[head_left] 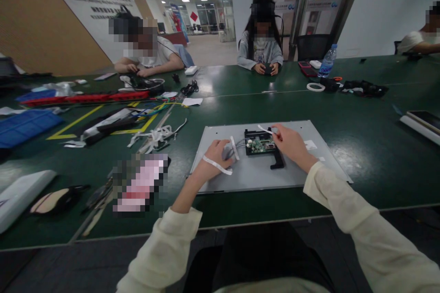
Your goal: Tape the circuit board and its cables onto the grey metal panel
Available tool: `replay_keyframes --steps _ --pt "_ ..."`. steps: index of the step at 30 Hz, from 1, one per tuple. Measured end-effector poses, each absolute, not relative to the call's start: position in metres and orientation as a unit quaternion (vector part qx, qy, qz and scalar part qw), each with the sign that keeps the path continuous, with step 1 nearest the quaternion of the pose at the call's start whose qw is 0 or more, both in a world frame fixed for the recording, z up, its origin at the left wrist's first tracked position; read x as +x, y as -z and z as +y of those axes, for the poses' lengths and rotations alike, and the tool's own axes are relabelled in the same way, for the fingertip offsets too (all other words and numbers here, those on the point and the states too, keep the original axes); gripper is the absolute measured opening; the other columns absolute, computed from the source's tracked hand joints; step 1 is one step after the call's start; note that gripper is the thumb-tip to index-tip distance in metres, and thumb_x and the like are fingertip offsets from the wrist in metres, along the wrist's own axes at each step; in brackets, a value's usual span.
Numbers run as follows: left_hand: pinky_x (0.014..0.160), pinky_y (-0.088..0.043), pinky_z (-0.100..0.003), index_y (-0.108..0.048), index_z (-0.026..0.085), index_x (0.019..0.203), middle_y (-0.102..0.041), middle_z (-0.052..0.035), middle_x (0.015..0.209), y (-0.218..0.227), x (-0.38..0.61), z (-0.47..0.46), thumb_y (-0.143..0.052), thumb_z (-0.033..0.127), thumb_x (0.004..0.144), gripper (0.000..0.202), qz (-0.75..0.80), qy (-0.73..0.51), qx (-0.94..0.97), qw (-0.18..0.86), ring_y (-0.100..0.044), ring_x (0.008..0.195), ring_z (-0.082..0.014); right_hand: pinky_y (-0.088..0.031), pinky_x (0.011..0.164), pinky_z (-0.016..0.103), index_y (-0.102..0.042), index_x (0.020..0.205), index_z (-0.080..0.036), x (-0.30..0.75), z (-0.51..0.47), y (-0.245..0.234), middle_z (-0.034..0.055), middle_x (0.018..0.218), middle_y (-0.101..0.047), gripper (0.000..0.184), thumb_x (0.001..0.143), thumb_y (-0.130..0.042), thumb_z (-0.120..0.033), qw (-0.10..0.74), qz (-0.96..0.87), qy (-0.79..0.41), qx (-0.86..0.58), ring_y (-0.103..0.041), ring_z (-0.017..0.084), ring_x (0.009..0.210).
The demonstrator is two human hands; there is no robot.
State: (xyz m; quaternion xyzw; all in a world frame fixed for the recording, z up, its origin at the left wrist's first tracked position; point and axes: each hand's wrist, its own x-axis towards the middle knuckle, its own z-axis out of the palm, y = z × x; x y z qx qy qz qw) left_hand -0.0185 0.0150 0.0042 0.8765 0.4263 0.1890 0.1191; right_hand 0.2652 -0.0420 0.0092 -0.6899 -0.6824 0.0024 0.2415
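A flat grey panel (295, 176) lies on the table in front of me. Fixed in a black bracket (277, 160) on it is a green circuit board (256, 145). My left hand (217, 154) rests at the panel's left part, its fingers curled around grey cables (240, 143) that run to the board. One white tape strip (220, 166) lies across the back of that hand, and another strip (234, 148) stands at its fingertips. Over the board's upper right corner, my right hand (290, 143) is closed in a pinch on a short white tape strip (264, 129).
Left of the panel lie a phone (142, 183) and a tangle of white strips (158, 138). A blue tray (29, 126) is farther left. Across the table sit two people; a water bottle (328, 62) and a tape roll (315, 87) are at the back right.
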Motion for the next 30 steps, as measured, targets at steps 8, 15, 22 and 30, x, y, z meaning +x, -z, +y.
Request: replay_keyframes --steps 8,15,22,30 --pt "0.086 -0.05 -0.032 -0.058 0.019 0.098 -0.057 -0.0043 0.103 -0.007 -0.015 0.016 -0.054 0.008 0.07 0.03 0.402 -0.217 0.88 0.134 -0.06 0.093 -0.0177 -0.043 0.092 0.037 -0.062 0.114 -0.015 0.201 -0.039 -0.025 0.0132 0.108 -0.062 0.027 0.091 -0.052 -0.026 0.163 -0.901 0.034 -0.4 -0.056 0.021 0.104" --pt "0.086 -0.049 -0.032 -0.062 0.018 0.088 -0.062 -0.0039 0.091 -0.002 -0.014 0.018 -0.055 0.008 0.07 0.021 0.397 -0.208 0.886 0.12 -0.06 0.092 -0.0189 -0.045 0.08 0.032 -0.066 0.102 -0.01 0.166 -0.026 -0.01 0.0158 0.095 -0.066 0.02 0.093 -0.049 -0.018 0.083 -0.906 0.078 -0.407 -0.062 0.02 0.092" --pt "0.087 -0.05 -0.032 -0.065 0.018 0.091 -0.064 -0.0046 0.096 0.0 -0.014 0.017 -0.057 0.012 0.075 0.019 0.407 -0.224 0.877 0.124 -0.062 0.092 -0.0182 -0.047 0.072 0.028 -0.063 0.103 -0.011 0.171 -0.037 -0.017 0.0138 0.1 -0.065 0.022 0.092 -0.044 -0.009 0.066 -0.878 0.081 -0.468 -0.063 0.02 0.087" --pt "0.083 -0.051 -0.03 -0.067 0.017 0.093 -0.065 -0.005 0.095 -0.004 -0.012 0.011 -0.055 0.011 0.075 0.022 0.416 -0.237 0.868 0.132 -0.062 0.085 -0.0165 -0.045 0.084 0.028 -0.06 0.116 -0.013 0.175 -0.034 -0.013 0.0127 0.109 -0.064 0.029 0.098 -0.037 -0.017 0.168 -0.836 0.029 -0.521 -0.061 0.02 0.101"
